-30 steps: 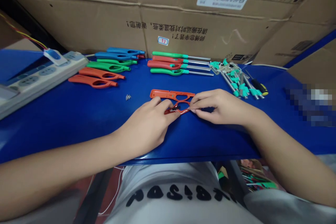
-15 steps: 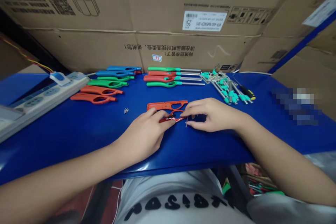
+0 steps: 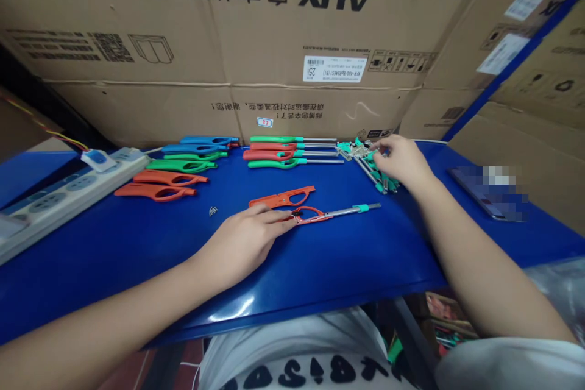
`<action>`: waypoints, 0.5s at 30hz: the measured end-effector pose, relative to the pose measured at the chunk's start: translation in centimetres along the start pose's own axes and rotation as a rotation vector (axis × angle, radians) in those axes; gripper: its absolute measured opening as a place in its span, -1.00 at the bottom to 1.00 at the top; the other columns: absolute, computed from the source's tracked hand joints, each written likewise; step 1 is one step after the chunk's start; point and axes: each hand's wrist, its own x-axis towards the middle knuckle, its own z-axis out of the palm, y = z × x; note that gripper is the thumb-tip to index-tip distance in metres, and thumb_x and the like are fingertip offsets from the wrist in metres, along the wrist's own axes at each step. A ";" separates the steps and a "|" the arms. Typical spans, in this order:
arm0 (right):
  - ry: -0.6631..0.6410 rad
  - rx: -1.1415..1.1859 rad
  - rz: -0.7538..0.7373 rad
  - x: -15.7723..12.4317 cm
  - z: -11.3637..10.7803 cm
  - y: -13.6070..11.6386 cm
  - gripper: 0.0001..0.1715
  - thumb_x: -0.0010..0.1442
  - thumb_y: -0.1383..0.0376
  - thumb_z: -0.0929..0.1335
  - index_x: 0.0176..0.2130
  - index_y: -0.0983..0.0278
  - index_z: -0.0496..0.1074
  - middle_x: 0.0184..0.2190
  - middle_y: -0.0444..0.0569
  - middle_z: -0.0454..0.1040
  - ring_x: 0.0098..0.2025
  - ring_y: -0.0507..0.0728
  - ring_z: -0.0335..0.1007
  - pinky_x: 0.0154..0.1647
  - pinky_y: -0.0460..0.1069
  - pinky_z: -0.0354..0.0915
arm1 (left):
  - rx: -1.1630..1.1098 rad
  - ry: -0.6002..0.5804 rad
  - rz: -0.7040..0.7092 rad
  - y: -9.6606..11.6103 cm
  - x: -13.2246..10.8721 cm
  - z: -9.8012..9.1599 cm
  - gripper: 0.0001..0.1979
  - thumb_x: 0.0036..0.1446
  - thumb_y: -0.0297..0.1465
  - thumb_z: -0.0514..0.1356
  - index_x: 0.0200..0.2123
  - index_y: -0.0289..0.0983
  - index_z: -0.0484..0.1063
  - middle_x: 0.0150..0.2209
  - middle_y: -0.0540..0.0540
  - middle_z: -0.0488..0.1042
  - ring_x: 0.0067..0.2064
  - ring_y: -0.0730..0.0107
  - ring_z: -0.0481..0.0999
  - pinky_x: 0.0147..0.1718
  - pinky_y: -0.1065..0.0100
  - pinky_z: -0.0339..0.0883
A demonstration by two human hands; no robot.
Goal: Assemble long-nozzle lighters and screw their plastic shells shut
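My left hand presses its fingers on an open orange lighter handle half, holding it on the table. A silver lighter tube with a teal collar runs out of this half to the right. Just behind lies the other orange handle half, its inner side up. My right hand is at the pile of teal and metal lighter parts at the back right. Its thumb and fingertips are closed together among the parts; what they pinch is too small to make out.
Green and red long-nosed lighters lie in a row at the back. Blue, green and orange handles are on the left, near a power strip. Small metal pieces lie left of my left hand. A cardboard box stands behind.
My right hand has left the orange handle half and moved right and back to the parts pile. The silver tube now shows fully. My left hand stays; the camera view has tilted up.
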 end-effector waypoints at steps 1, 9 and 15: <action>-0.014 -0.011 0.009 0.3 0.4 0.5 -0.63 0.07 0.36 0.31 -0.18 0.37 0.63 -0.19 0.18 0.58 -0.17 0.28 0.49 -0.06 0.11 0.38 | -0.009 0.009 0.009 -0.1 0.0 0.1 -0.55 0.32 -0.55 0.06 0.19 -0.13 0.47 0.16 -0.06 0.52 0.16 0.18 0.51 0.12 0.10 0.45; -0.137 -0.108 0.028 -0.1 2.9 0.2 -0.53 0.18 0.23 0.33 0.06 0.28 0.52 0.06 0.25 0.42 0.14 0.48 0.27 0.09 0.31 0.32 | -0.070 0.065 0.039 -0.2 0.1 0.3 -0.62 0.35 -0.52 0.07 0.13 -0.18 0.51 0.07 -0.06 0.59 0.05 0.21 0.58 0.05 0.17 0.51; -0.137 -0.149 0.119 -0.2 2.7 0.3 -0.52 0.19 0.30 0.30 0.10 0.27 0.45 0.12 0.28 0.35 0.18 0.49 0.22 0.08 0.35 0.30 | -0.030 0.070 -0.007 0.0 0.3 -0.1 -0.63 0.35 -0.49 0.07 0.14 -0.21 0.51 -0.09 -0.14 0.64 -0.09 0.21 0.64 -0.11 0.23 0.56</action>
